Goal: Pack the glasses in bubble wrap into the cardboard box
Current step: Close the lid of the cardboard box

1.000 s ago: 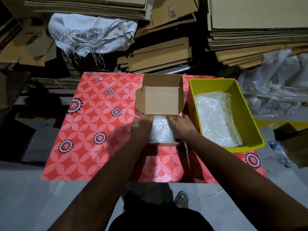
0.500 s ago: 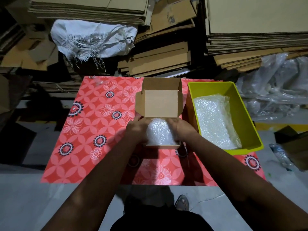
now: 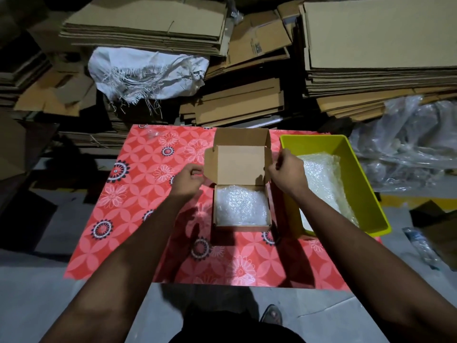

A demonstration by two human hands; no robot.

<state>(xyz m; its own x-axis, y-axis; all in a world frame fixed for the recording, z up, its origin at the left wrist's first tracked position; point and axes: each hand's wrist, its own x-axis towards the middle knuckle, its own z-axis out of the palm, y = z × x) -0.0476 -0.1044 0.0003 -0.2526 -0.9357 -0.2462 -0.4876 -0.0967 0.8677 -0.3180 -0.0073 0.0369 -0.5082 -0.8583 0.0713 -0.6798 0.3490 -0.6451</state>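
Observation:
A small brown cardboard box [image 3: 241,228] stands open on the red flowered mat [image 3: 138,209]. A bundle of bubble wrap [image 3: 241,205] fills its inside; the glasses in it are hidden. The box lid [image 3: 238,160] stands upright behind it, with a side flap at each edge. My left hand [image 3: 188,179] pinches the lid's left flap. My right hand [image 3: 288,172] pinches the lid's right flap.
A yellow plastic bin [image 3: 356,174] with more bubble wrap [image 3: 321,184] stands right of the box. Stacks of flat cardboard [image 3: 237,105], a white woven sack [image 3: 148,73] and clear plastic sheeting [image 3: 408,144] lie behind the mat. Grey floor surrounds it.
Both hands have let go of the bubble-wrapped bundle, now lying in the box, and have moved up and apart to the lid's side flaps.

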